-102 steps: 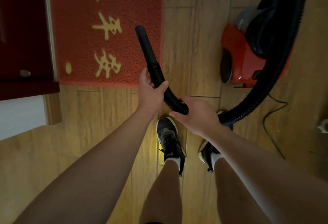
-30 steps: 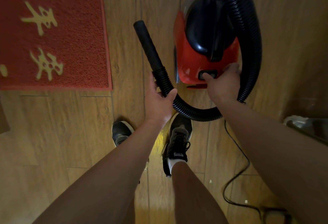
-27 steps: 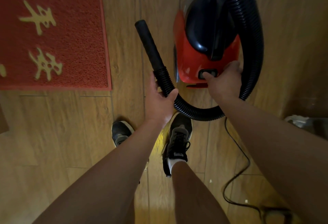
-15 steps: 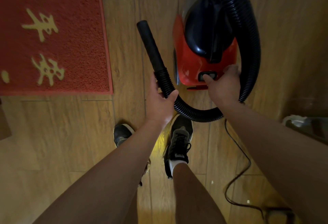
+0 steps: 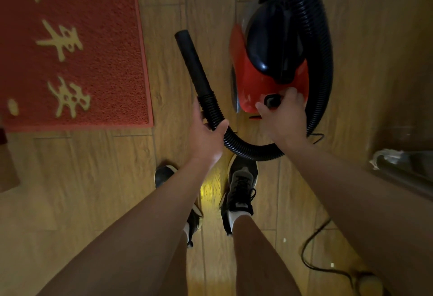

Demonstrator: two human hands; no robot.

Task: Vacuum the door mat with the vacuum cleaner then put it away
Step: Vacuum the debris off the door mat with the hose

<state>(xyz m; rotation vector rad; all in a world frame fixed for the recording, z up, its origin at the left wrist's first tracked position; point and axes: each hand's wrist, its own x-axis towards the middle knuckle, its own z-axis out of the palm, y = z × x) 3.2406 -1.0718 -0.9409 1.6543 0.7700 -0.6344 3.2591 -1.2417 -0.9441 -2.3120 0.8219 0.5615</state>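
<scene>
While the feet stand together on the wooden floor (image 5: 98,190) nearest the camera, in dark shoes (image 5: 240,188), a thin power cord (image 5: 311,256) trails off to the lower right. Both bare arms reach forward and down from there, well apart from each other at the hands. The left hand (image 5: 206,136) is wrapped around the ribbed black hose (image 5: 248,148) just behind its smooth nozzle (image 5: 192,63), thumb on one side and fingers curled under, so the nozzle points up and away over bare floor rather than over the mat. The right hand (image 5: 283,117) rests on the near end of the red and black vacuum cleaner (image 5: 269,70), with its fingers set around a dark square button (image 5: 271,101); whether it is pressing cannot be told. The hose loops from the left hand under the right wrist, then up around the right side of the machine. Farther off to the left, the red door mat (image 5: 82,49) with yellow characters lies flat, beside the nozzle but not touched by it. Judging by the nozzle held clear of the mat and the hand at the switch, the vacuuming looks either just finished or about to start; the pictures do not settle which. Putting the machine away is in any case not yet done.
</scene>
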